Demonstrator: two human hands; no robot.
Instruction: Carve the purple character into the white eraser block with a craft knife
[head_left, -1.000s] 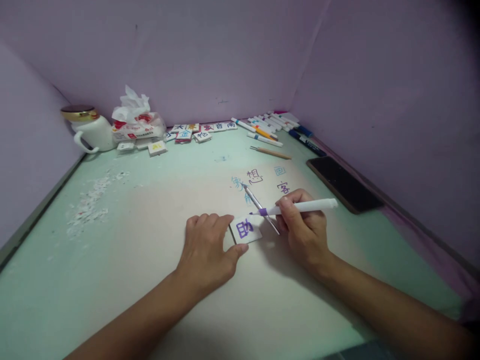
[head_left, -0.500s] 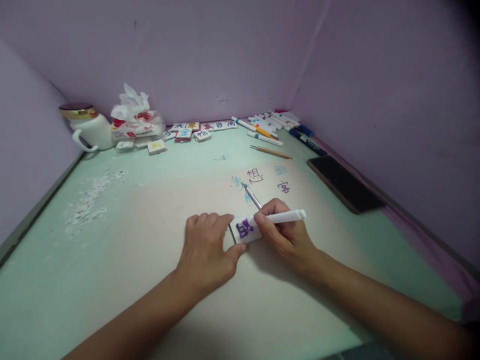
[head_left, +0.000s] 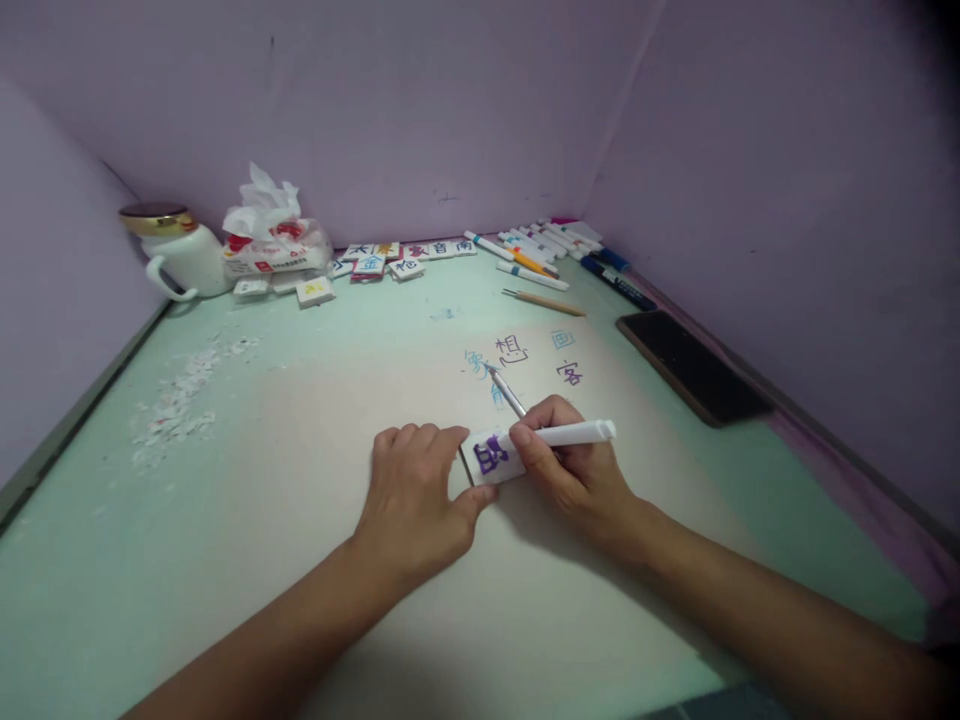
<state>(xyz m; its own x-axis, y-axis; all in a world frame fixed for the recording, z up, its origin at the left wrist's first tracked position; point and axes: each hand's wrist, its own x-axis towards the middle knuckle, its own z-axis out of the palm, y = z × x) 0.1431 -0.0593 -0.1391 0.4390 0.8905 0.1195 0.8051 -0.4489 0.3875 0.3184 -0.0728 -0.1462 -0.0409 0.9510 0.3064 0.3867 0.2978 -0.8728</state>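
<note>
My left hand [head_left: 415,497] lies on the table with fingers curled and thumb out, pinning the left edge of a small white tile [head_left: 489,458] that bears a purple character. My right hand [head_left: 571,468] is closed around a white marker [head_left: 574,433], its tip down on the tile's right part. A thin metal-tipped tool [head_left: 504,390] lies on the table just beyond the tile, partly under my right hand. Characters in blue, black and purple are written on the table surface [head_left: 300,430] behind it.
At the back stand a white mug with a gold lid [head_left: 178,252], a tissue pack [head_left: 271,245], a row of character tiles [head_left: 397,260], several markers [head_left: 544,250] and a wooden stick [head_left: 544,302]. A dark phone [head_left: 690,365] lies right. White crumbs [head_left: 180,405] lie left.
My right hand moved left and brought the marker tip down onto the tile, covering its right half. The left hand has stayed put.
</note>
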